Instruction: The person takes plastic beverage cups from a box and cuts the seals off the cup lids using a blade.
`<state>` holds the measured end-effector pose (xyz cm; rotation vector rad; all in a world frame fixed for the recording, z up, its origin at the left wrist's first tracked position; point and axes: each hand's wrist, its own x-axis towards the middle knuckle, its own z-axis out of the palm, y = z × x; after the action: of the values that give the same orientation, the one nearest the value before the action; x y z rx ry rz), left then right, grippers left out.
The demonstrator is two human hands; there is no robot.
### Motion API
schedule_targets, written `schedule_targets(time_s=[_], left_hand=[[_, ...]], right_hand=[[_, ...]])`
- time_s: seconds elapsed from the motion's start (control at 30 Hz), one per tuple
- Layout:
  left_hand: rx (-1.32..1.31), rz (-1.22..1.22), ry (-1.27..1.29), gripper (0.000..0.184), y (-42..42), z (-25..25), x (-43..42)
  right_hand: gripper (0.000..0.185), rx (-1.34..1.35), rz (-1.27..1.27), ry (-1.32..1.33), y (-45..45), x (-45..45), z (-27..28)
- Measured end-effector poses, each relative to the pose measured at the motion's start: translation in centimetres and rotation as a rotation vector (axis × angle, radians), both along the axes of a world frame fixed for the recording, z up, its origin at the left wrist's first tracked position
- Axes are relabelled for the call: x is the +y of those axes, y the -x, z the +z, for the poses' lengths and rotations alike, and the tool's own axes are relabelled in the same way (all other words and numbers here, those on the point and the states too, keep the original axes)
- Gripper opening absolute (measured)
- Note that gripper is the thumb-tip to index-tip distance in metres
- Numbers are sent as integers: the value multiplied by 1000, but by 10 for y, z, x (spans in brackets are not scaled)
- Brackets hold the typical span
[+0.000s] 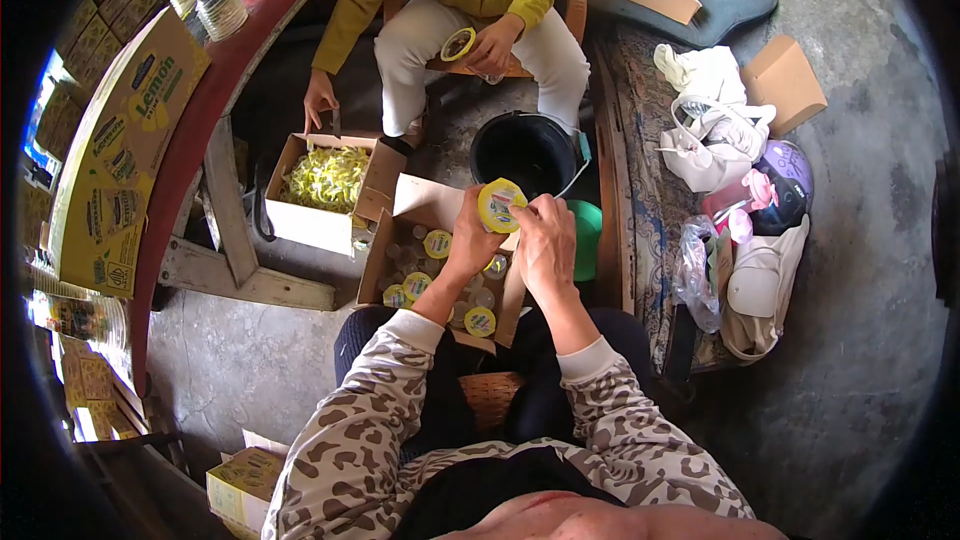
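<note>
Holding yellow-lidded cup [500,206] near carton [512,302] of cups [437,244].

Count taken at one cup carton [425,199]: five yellow lids [437,243] visible inside it; one lidded cup [502,204] held above it. Beyond it, one black bucket [516,153]; to its right, one green tub [586,240]; to its left, one carton of yellow pieces [310,229].
</note>
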<state>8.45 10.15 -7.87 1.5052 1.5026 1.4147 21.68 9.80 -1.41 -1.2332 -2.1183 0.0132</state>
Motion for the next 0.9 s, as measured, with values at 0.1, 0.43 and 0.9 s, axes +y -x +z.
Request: schedule_targets(time_s=[0.1,0.43,0.9], left_hand=[[-4,-3,9,66,0,1,1],[-119,-24,22,65,13,-35,32],[129,-20,263,63,-3,-93,143]], right_hand=[[24,-2,-3,10,-3,0,2],[16,288,-82,79,-28,18,9],[15,507,-272,137,-91,47,11]])
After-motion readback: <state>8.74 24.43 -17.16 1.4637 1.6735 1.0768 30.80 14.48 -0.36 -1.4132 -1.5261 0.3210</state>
